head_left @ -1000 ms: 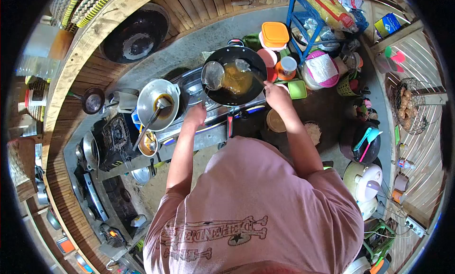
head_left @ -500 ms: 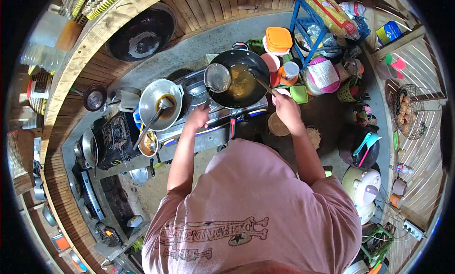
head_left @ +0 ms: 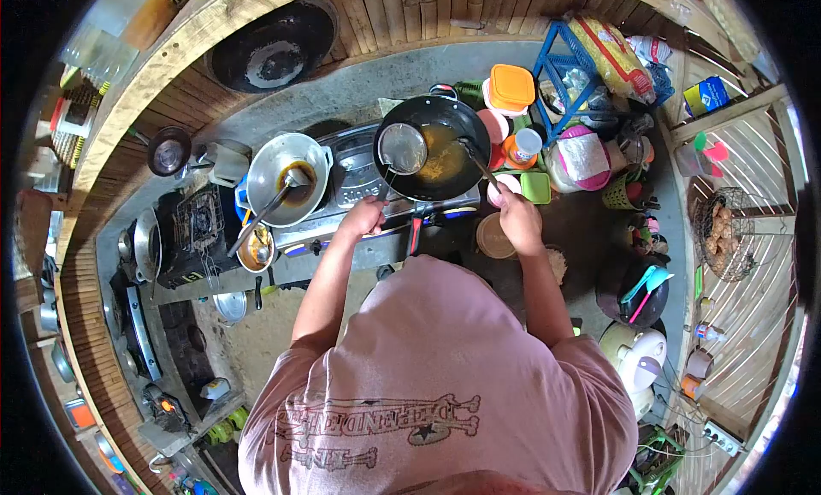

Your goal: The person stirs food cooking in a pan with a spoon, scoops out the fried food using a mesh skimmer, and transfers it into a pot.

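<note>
In the head view a black wok (head_left: 434,189) sits on the gas stove (head_left: 355,165), with golden-brown bits of food (head_left: 445,163) in liquid inside it. My left hand (head_left: 365,217) is closed round the handle of a round mesh strainer (head_left: 403,148), whose bowl is over the left side of the wok. The handle of a spatula (head_left: 481,163) is in my right hand (head_left: 518,221); its dark head reaches into the wok's right side. Left of the wok stands a silver pan (head_left: 272,165) holding dark brown liquid and a ladle (head_left: 295,180).
Beside the wok on the right are an orange-lidded container (head_left: 511,86), a green container (head_left: 536,188) and a blue rack (head_left: 560,67). A small pot (head_left: 256,248) stands below the silver pan. Further right are a dark pot (head_left: 650,298) and a rice cooker (head_left: 634,354).
The strainer has shifted slightly right within the wok. The spatula head has moved right, toward the wok's edge, and the food looks more spread out. The whole view has shifted a little.
</note>
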{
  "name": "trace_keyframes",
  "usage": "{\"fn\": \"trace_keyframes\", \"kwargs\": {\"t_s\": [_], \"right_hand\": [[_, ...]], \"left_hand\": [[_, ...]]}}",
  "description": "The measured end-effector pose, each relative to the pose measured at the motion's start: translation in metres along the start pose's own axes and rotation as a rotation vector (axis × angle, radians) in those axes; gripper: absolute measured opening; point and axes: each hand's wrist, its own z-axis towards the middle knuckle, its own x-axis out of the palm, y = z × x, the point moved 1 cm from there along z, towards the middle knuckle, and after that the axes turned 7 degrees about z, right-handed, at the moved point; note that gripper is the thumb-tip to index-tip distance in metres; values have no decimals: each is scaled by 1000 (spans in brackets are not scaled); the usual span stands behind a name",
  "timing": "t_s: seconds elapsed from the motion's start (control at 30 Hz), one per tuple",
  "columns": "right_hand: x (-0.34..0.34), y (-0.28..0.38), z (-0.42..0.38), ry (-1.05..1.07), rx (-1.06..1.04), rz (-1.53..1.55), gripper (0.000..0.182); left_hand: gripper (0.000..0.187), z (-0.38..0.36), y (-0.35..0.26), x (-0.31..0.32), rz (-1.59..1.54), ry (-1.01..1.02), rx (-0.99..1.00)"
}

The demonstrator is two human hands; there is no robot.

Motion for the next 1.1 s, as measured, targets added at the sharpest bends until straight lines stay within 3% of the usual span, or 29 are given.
{"fn": "trace_keyframes", "kwargs": {"t_s": [0.33, 0.5, 0.53, 0.57, 0.67, 0.7, 0.77, 0.83, 0.87, 0.9, 0.97, 1.03, 1.1], "right_hand": [[3, 4, -4, 21, 50, 103, 31], [33, -28, -9, -59, 181, 620, 33], [43, -37, -8, 19, 350, 736, 33], [48, -46, -12, 14, 355, 734, 33], [57, -43, -21, 23, 429, 1134, 35], [61, -45, -25, 20, 431, 1137, 35], [68, -49, -31, 89, 352, 656, 38], [59, -36, -36, 101, 311, 598, 40], [53, -23, -40, 41, 252, 659, 40], [43, -9, -41, -21, 191, 719, 40], [32, 5, -44, -5, 159, 693, 40], [37, 7, -47, 44, 236, 745, 42], [41, 8, -48, 31, 198, 718, 42]], "left_hand": [[27, 9, 6, 8, -152, 74, 5], [28, 2, 5, 7, 66, 14, 115], [33, -1, 3, 5, 188, -27, 159], [39, -4, 2, 5, 311, -68, 204], [50, -12, -2, 9, 434, -130, 208], [53, -17, -4, 10, 529, -156, 217], [56, -26, -10, 11, 596, -204, 218], [57, -33, -18, 14, 852, -378, 341], [48, -36, -22, 18, 870, -448, 391], [48, -41, -31, 24, 873, -444, 390], [32, -56, -57, 40, 649, -389, 587], [26, -58, -71, 58, 576, -307, 583], [25, -46, -71, 75, 504, -89, 566]]}}
